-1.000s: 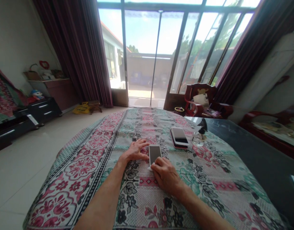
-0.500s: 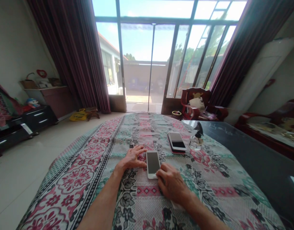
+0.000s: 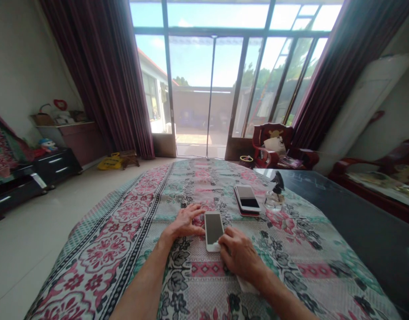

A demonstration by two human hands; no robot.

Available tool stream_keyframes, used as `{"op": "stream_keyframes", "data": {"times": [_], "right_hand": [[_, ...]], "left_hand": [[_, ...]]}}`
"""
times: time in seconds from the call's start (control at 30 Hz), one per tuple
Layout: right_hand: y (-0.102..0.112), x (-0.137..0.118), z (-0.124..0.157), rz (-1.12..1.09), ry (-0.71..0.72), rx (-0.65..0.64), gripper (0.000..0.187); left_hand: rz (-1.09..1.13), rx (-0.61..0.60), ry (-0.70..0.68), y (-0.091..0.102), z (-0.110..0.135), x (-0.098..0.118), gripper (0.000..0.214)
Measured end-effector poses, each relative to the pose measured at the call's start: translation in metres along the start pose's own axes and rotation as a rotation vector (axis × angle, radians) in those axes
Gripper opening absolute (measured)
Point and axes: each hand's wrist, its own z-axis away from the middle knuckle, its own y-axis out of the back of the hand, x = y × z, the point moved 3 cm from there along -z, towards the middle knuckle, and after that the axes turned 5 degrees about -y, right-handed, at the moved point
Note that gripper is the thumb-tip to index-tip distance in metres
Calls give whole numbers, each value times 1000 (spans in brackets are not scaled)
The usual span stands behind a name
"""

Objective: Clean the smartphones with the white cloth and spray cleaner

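A white smartphone [image 3: 214,229] lies face up on the patterned tablecloth, its screen dark. My left hand [image 3: 188,221] rests beside it with fingers spread, thumb and fingertips at the phone's left edge. At the lower right corner of the phone, my right hand [image 3: 239,253] is closed, its fingers bunched around a white cloth or tissue [image 3: 247,285]. Part of that white piece shows at the fingertips over the phone's lower end, and more of it trails out below the wrist. The rest is hidden in the hand.
Beyond my right hand lies a stack of phones [image 3: 247,198], a white one on top. Next to it stands a clear spray bottle [image 3: 274,198] with a black nozzle. A dark table [image 3: 307,186] adjoins on the right, and a red wooden chair [image 3: 274,142] stands behind.
Both hands keep almost the same places at the phone. The whole view has shifted slightly downward in the picture.
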Motion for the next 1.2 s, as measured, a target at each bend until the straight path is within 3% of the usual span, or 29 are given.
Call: {"op": "stream_keyframes", "data": {"times": [0.13,0.47,0.77,1.03,1.2], "right_hand": [[2,8,0,27,-41,9,14],[-13,-21,-6,62,97,-13,16],[-2,5,-5,102,-75,33,19],[-16,-24,-6,102,49,-9,15],[-8,-4,-7,103,-16,3,18]], "left_hand": [[5,0,7,1,0,1,78],[-9,15,-5,-2,-1,-1,77],[-14,3,-7,0,0,0,78],[-26,14,-3,-2,-1,-1,77],[-18,13,5,-2,-1,-2,78]]}}
